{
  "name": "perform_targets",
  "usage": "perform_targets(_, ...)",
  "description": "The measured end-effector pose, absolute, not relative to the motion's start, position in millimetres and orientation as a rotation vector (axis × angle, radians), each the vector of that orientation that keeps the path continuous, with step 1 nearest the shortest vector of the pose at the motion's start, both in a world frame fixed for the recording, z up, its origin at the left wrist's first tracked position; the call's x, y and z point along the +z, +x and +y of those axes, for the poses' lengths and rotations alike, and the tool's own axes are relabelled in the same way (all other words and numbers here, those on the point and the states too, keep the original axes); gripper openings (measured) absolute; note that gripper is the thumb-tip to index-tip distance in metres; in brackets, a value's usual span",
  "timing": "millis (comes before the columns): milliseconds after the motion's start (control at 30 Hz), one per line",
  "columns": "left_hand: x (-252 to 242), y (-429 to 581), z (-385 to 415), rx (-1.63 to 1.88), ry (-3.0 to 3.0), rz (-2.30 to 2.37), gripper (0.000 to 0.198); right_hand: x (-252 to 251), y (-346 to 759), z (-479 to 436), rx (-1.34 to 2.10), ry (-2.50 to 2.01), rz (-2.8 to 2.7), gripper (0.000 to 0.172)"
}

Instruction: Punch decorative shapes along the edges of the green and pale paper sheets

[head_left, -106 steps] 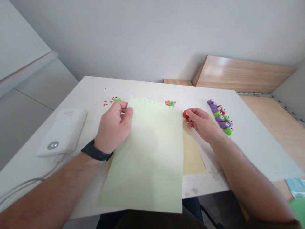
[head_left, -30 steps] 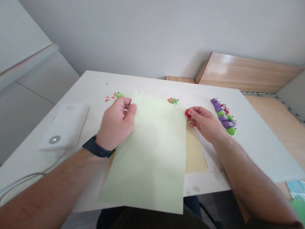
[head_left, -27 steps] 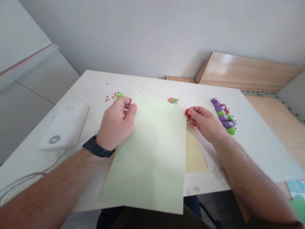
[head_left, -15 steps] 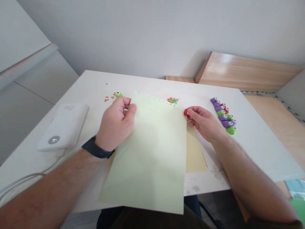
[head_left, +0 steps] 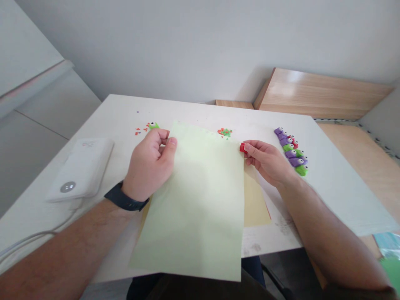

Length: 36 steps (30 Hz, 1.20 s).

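My left hand [head_left: 149, 164] pinches the left edge of a pale green paper sheet [head_left: 193, 208], thumb on top. The sheet's top edge has a row of small punched notches. My right hand [head_left: 265, 160] holds a small red craft paper punch [head_left: 243, 148] between thumb and fingers, at the sheet's right edge near the top corner. A yellow-tan paper sheet [head_left: 254, 200] lies partly under the green one. Whether the punch grips the paper cannot be seen.
A row of several purple, green and red punches with googly eyes [head_left: 290, 152] stands right of my right hand. A green punch [head_left: 153, 126] and paper confetti [head_left: 225, 132] lie at the back of the white table [head_left: 193, 112]. A white power bank [head_left: 79, 170] with a cable sits left.
The head view has shifted slightly. The red punch sits a little lower along the green sheet's right edge, and my left hand holds the sheet as before.
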<state>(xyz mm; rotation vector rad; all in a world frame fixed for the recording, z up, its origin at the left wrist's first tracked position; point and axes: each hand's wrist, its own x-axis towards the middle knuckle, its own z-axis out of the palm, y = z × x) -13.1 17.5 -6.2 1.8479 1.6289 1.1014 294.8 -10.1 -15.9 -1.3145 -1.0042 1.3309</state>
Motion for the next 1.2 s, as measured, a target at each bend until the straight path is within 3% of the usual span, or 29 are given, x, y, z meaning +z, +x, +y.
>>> perform_targets(1200, -5.2, -12.0, 15.8, 1.074, 1.883, 1.612, 0.013, -20.4, 295.2, -8.1, 1.264, -1.282, -1.087, 0.039)
